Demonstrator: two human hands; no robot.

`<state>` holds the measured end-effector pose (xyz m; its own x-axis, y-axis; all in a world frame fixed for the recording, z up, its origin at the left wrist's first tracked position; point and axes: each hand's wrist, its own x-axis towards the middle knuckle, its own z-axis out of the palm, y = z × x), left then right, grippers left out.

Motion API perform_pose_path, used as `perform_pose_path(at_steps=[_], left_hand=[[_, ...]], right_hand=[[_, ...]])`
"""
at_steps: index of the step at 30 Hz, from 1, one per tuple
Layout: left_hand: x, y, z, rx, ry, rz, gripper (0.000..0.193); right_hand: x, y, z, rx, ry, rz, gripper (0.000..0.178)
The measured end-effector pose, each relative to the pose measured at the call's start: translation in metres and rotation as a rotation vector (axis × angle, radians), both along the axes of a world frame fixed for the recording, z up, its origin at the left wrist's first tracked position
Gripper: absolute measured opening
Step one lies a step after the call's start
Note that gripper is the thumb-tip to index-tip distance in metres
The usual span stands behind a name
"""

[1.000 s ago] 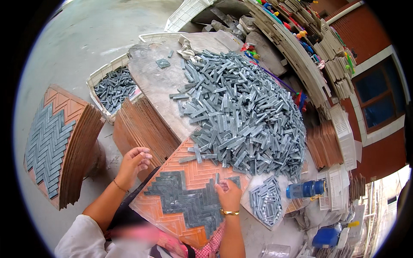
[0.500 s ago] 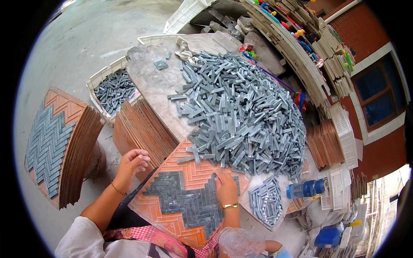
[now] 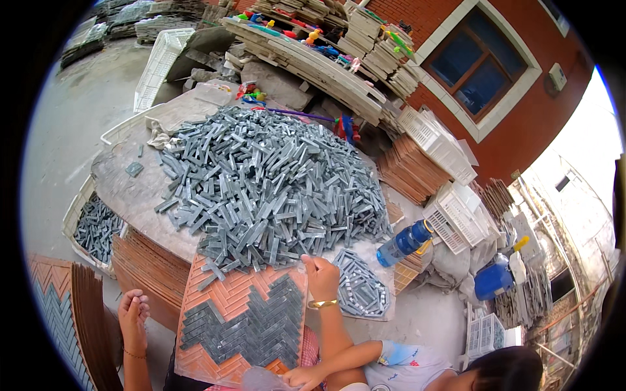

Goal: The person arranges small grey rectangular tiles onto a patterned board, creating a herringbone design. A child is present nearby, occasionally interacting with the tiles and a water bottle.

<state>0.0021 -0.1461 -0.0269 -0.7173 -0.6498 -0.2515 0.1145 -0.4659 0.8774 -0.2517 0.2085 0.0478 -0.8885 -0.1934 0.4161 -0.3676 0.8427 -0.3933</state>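
Note:
An orange herringbone board (image 3: pixel 195 277) lies tilted before me, partly filled with dark grey strip tiles (image 3: pixel 222 332). My right hand (image 3: pixel 322 279), wearing a gold bracelet, is at the board's upper right corner, by the near edge of a big heap of grey strip tiles (image 3: pixel 261 186). Its fingers are bent and closed; whatever they hold is hidden. Left of the board, my left hand (image 3: pixel 134 315) hangs in the air with curled fingers beside a stack of brown boards (image 3: pixel 147 274). I cannot make out anything in it. Another person's hand (image 3: pixel 303 376) is by my right forearm.
Right of my right hand lie a smaller tile pile (image 3: pixel 362 287) and a blue bottle (image 3: pixel 404 243). Filled boards (image 3: pixel 52 293) are stacked at far left, near a white crate of tiles (image 3: pixel 98 225). White baskets (image 3: pixel 456 215) stand at right. Another person (image 3: pixel 411 365) is close at lower right.
My view has swung to the right, so the heap and board appear further left. My right hand has moved from over the tiled pattern to the board's upper right corner. The other person shows more fully.

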Motion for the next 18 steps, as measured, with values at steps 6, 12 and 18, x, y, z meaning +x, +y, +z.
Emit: perform_pose_path(at_steps=[6,12,18], left_hand=[[0.011,-0.016,-0.011,-0.026,0.006,0.06,0.014],[0.023,-0.018,-0.005,-0.15,-0.087,0.023,0.014],[0.003,-0.004,0.036,-0.383,-0.273,-0.092,0.034]], right_hand=[[-0.062,0.127,-0.026,-0.272,0.279,-0.378,0.016],[-0.097,0.208,-0.018,-0.494,0.252,-0.867,0.071],[-0.133,0.234,-0.014,-0.681,0.209,-0.741,0.109]])
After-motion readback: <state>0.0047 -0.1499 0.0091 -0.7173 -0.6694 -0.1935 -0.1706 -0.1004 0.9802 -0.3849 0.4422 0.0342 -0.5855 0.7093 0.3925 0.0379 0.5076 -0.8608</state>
